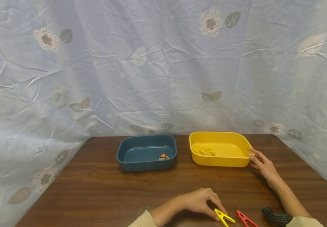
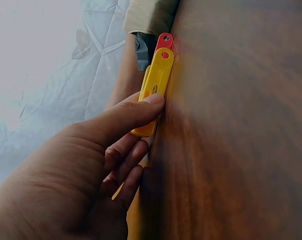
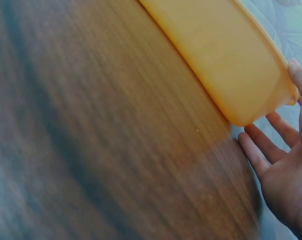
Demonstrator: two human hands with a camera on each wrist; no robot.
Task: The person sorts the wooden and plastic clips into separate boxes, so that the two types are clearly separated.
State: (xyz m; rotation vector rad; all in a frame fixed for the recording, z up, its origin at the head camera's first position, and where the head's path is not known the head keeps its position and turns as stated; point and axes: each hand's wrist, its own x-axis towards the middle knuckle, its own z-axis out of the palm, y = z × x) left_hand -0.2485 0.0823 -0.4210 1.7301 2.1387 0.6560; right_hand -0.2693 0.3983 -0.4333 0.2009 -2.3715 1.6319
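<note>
My left hand [image 1: 201, 201] pinches a yellow clothespin [image 1: 224, 217] between thumb and fingers, low over the front of the table. In the left wrist view the thumb presses the side of that clothespin [image 2: 153, 87]. A red clothespin [image 1: 246, 218] lies just to its right. My right hand [image 1: 265, 167] holds the right end of a yellow tub [image 1: 220, 161], one digit over the rim and the others along the outer wall. Several yellow clothespins [image 1: 205, 151] lie inside that tub at the left. In the right wrist view, fingertips meet the tub's [image 3: 226, 60] lower corner.
A dark blue tub [image 1: 146, 166] stands left of the yellow one, with a few small items [image 1: 163, 156], one orange, inside. Both rest near the back of the brown wooden table [image 1: 109, 195]. A flowered cloth [image 1: 163, 78] hangs behind. Something black [image 1: 275, 217] sits by the right forearm.
</note>
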